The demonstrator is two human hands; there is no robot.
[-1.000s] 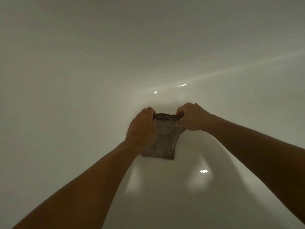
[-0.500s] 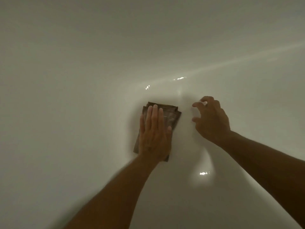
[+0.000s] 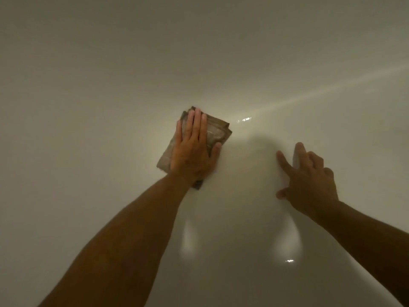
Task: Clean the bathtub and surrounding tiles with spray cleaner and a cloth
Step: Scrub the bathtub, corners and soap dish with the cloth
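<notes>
The white inner wall of the bathtub fills the whole view in dim light. A folded brown cloth lies flat against it near the middle. My left hand presses on the cloth with straight fingers, covering most of it. To the right, my right hand rests on the bare tub surface with fingers spread and slightly bent, holding nothing. No spray bottle is in view.
The tub surface is glossy, with small bright reflections beside the cloth and low on the right. A pale light streak runs up to the right edge. Both forearms reach in from the bottom.
Both hands gripped the cloth's top edge a second ago. My right hand let go and moved right onto the tub. My left hand flattened on the cloth and slid it up and left.
</notes>
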